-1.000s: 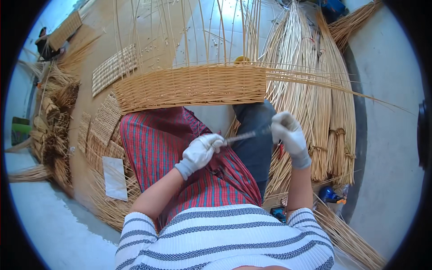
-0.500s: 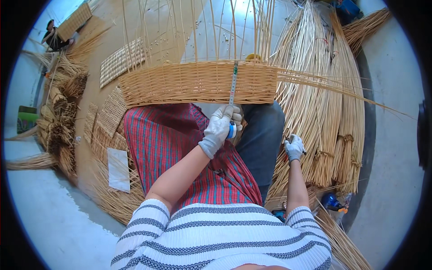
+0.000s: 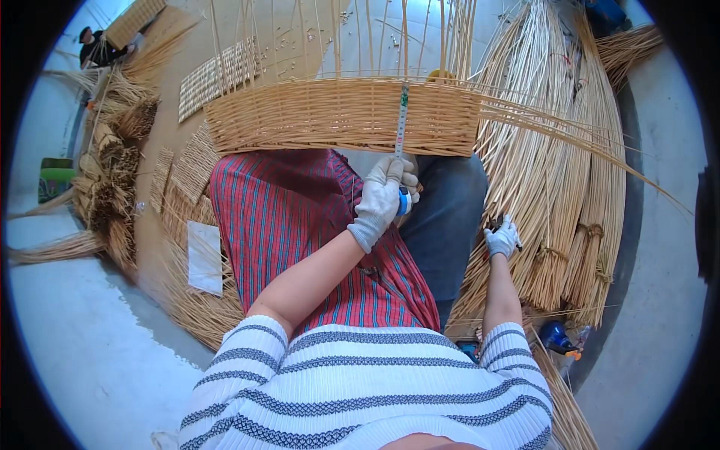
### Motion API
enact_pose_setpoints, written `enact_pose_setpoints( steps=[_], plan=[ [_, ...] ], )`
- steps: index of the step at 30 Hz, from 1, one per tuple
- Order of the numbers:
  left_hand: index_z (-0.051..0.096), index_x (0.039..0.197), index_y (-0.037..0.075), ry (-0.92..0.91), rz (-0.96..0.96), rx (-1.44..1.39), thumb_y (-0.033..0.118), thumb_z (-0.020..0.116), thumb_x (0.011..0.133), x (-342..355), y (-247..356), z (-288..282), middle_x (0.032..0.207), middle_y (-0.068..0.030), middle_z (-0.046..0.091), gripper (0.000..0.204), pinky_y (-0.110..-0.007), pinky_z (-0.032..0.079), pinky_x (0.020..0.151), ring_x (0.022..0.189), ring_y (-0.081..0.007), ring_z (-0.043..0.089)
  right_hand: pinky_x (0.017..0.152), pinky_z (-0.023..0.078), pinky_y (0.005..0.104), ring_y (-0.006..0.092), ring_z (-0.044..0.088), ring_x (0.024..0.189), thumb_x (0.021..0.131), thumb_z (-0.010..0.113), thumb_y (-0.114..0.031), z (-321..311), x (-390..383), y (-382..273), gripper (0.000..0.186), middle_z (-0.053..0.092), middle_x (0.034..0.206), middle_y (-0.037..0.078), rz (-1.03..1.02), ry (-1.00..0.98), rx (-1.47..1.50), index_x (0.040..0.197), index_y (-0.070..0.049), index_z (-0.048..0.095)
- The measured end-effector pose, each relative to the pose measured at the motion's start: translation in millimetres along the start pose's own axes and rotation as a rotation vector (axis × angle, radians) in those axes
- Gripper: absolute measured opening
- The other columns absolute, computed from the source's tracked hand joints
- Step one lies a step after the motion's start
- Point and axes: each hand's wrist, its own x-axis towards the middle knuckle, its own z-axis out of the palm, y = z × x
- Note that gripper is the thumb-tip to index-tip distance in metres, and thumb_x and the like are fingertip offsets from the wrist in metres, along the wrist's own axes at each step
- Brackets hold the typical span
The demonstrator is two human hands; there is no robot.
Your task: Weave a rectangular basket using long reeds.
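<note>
A long woven wicker panel (image 3: 330, 116) rests across my knees, with tall upright stakes (image 3: 335, 45) rising from its far edge. My left hand (image 3: 379, 196), in a pale work glove, is closed around a blue-and-white tape measure (image 3: 405, 201) just below the panel's near edge. Its drawn-out blade (image 3: 400, 129) lies up the panel's face toward the far rim. Low at the right, my gloved right hand (image 3: 502, 238) is beside my knee, over the loose canes. Its fingers are closed on a small dark tool (image 3: 519, 245), mostly hidden by the hand.
Tied bundles of long canes (image 3: 555, 172) lie to the right, with a blue spray bottle (image 3: 556, 336) by their near ends. Loose weaving strands (image 3: 570, 135) stick out rightward from the panel. Woven mats (image 3: 217, 75) and more bundles (image 3: 112, 180) lie left. Another person (image 3: 99, 49) sits far left.
The view has shifted a little, so the panel sits higher and further right in it. My left hand still holds the tape against the panel; my right hand has moved slightly forward.
</note>
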Motion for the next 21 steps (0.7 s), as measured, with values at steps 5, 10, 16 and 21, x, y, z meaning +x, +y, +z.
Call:
enact_pose_setpoints(
  steps=[5, 10, 16, 21],
  plan=[
    [0.059, 0.107, 0.003, 0.029, 0.018, -0.037, 0.027, 0.050, 0.107, 3.7, 7.4, 1.1, 0.080, -0.0054, 0.065, 0.025, -0.032, 0.060, 0.059, 0.062, -0.0155, 0.065, 0.121, 0.026, 0.0469, 0.0341, 0.032, 0.148, 0.069, 0.085, -0.046, 4.5, 0.0, -6.4, 0.109, 0.031, 0.161, 0.016, 0.035, -0.079, -0.183, 0.158, -0.019, 0.027],
    [0.056, 0.109, 0.002, 0.011, -0.101, -0.072, 0.028, 0.048, 0.108, 3.3, 5.5, 2.0, 0.075, -0.0098, 0.065, 0.027, -0.035, 0.060, 0.053, 0.054, -0.0200, 0.064, 0.119, 0.028, 0.0442, 0.0336, 0.031, 0.148, 0.065, 0.089, -0.043, 13.3, -3.4, -3.6, 0.120, 0.029, 0.161, 0.015, 0.114, -0.017, -0.266, 0.160, -0.020, 0.021],
    [0.051, 0.116, 0.003, -0.029, -0.153, -0.132, 0.026, 0.047, 0.108, 15.9, -0.9, -2.8, 0.082, -0.0114, 0.064, 0.024, -0.039, 0.063, 0.057, 0.063, -0.0221, 0.067, 0.114, 0.037, 0.0435, 0.0318, 0.038, 0.141, 0.060, 0.091, -0.045, 6.0, -1.9, 1.8, 0.116, 0.042, 0.149, 0.011, 0.232, -0.018, -0.206, 0.154, -0.014, 0.030],
    [0.052, 0.119, 0.005, -0.040, -0.107, -0.163, 0.026, 0.049, 0.107, 20.5, -7.2, -2.9, 0.081, -0.0099, 0.065, 0.025, -0.039, 0.063, 0.059, 0.063, -0.0213, 0.067, 0.115, 0.036, 0.0445, 0.0294, 0.043, 0.139, 0.059, 0.091, -0.044, -11.6, 0.1, -2.2, 0.107, 0.048, 0.145, 0.011, 0.235, -0.120, -0.137, 0.148, -0.015, 0.039]
  ],
)
